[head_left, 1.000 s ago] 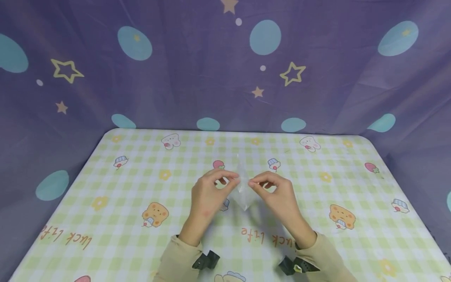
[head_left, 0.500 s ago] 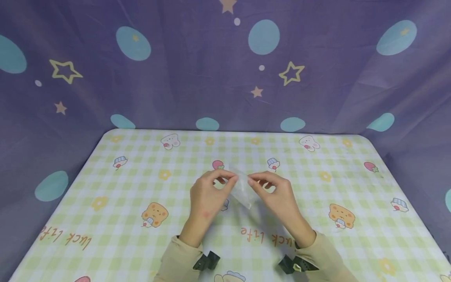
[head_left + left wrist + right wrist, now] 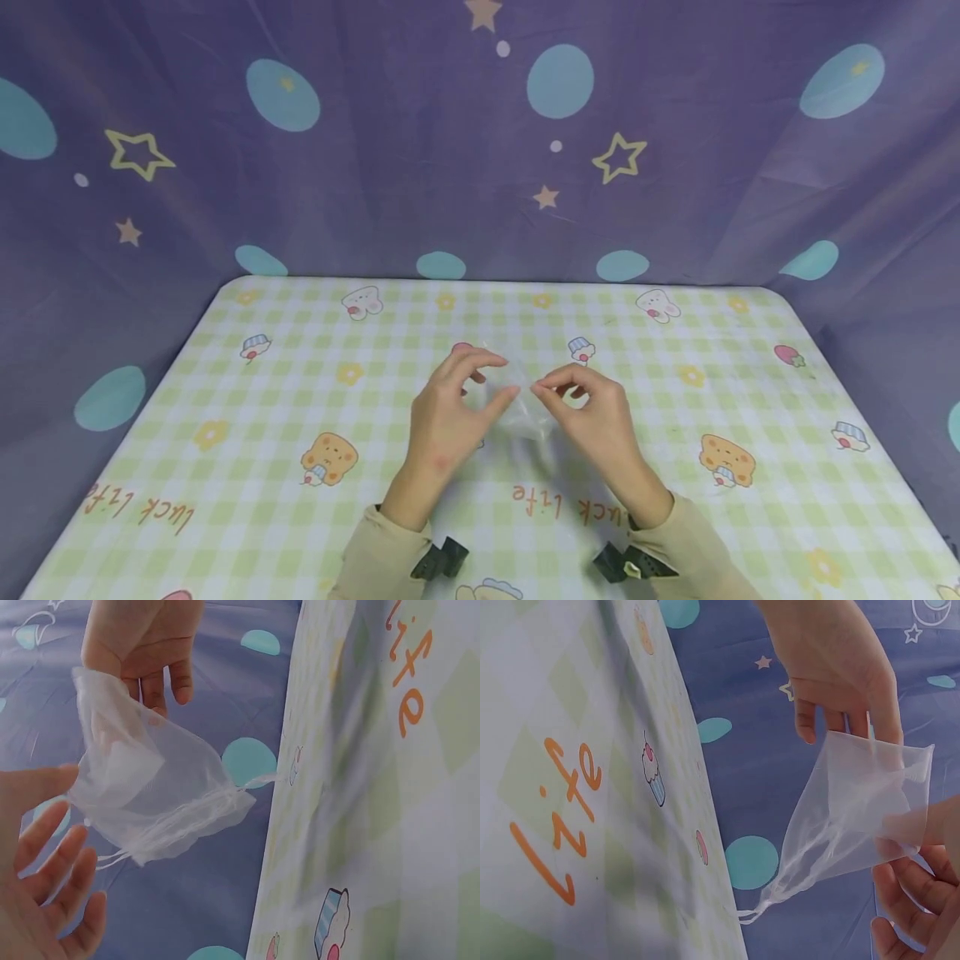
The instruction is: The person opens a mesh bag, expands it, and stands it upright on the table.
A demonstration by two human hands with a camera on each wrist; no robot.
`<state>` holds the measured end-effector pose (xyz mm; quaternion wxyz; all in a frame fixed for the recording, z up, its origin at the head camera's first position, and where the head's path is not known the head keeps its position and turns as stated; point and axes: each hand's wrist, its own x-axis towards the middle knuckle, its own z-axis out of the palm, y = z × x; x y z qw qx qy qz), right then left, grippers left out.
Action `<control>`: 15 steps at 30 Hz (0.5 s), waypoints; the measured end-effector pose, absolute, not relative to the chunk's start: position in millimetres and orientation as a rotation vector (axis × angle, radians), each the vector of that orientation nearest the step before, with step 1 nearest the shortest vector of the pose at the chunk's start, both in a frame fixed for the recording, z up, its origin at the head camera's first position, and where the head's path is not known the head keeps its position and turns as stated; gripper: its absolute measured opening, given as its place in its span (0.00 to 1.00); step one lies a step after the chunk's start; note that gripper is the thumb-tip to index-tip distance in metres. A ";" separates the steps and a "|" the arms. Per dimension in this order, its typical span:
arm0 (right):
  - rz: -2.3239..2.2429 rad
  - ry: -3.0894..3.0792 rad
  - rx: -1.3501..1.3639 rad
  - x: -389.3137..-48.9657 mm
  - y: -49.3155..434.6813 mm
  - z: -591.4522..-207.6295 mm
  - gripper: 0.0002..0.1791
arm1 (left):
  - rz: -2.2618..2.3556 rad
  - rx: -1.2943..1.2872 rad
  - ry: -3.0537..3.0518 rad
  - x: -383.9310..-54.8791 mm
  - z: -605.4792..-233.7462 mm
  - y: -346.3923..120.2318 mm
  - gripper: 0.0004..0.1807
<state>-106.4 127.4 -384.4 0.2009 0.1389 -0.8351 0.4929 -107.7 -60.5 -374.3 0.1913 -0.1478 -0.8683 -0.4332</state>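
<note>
A sheer white drawstring pouch [image 3: 525,417] hangs above the table between both hands, with a gathered end and thin cords showing in the wrist views. A paler, flat squarish patch shows through its mesh; what it is I cannot tell. My right hand [image 3: 600,412] pinches the pouch between thumb and index finger. On the other side, my left hand [image 3: 450,417] has thumb and fingers spread apart beside the pouch, gripping nothing. In the left wrist view, the gathered end of the pouch [image 3: 169,772] points down and right.
A green-and-white checked cloth [image 3: 270,400] with cartoon prints covers the table. Behind it hangs a purple curtain [image 3: 420,158] with stars and blue dots. Black wrist straps [image 3: 440,559] sit at the beige sleeves [image 3: 386,550].
My left thumb and fingers, pinched together before, have come apart and let go of the pouch. The pouch has turned and swung slightly rightward, while my right hand stays almost in place.
</note>
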 end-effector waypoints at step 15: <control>1.287 -2.393 0.469 -105.0 126.6 -381.7 0.04 | -1.127 -0.312 -2.414 -108.1 -373.5 -61.5 0.03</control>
